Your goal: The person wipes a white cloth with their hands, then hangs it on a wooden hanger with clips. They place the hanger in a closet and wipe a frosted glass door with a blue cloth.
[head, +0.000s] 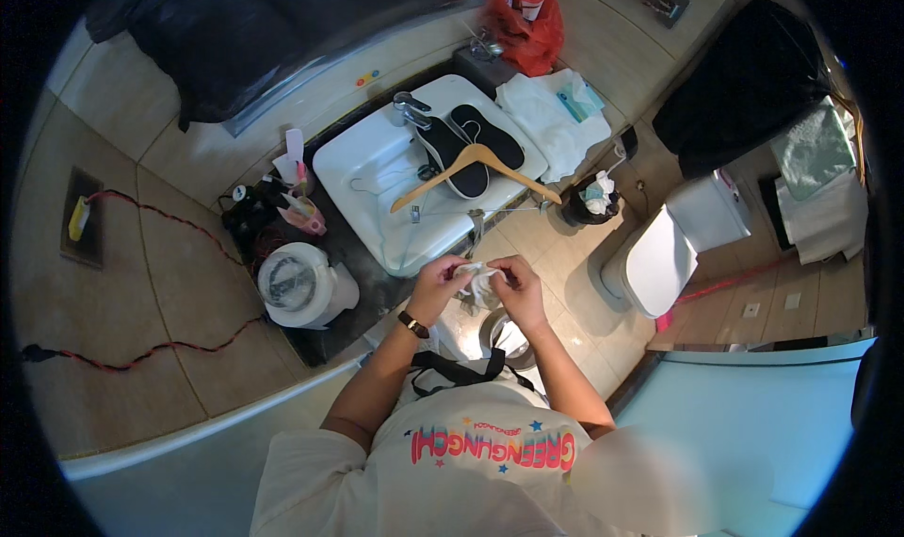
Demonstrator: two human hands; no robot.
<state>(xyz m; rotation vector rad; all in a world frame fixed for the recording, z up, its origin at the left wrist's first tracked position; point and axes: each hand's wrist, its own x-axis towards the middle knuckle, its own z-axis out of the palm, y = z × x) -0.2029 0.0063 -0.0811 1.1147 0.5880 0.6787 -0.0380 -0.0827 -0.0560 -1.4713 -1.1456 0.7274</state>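
A small crumpled white cloth (480,283) is pinched between my two hands, below the front edge of the sink. My left hand (436,290) grips its left side, and a dark-strapped watch (413,324) is on that wrist. On the other side my right hand (518,287) pinches the cloth. Beyond them, a wooden hanger (478,155) lies over a pair of black slippers (452,148) on the white sink (339,157). Several thin wire or plastic hangers are in the basin. A metal bowl (487,333) stands below my hands, partly hidden.
White towels (558,131) with a tissue pack lie right of the sink, near a red plastic bag (526,28). A lidded white bucket (305,286) and pink cup (302,215) stand on the left counter. A full waste bin (597,205) and a toilet (653,258) are at right.
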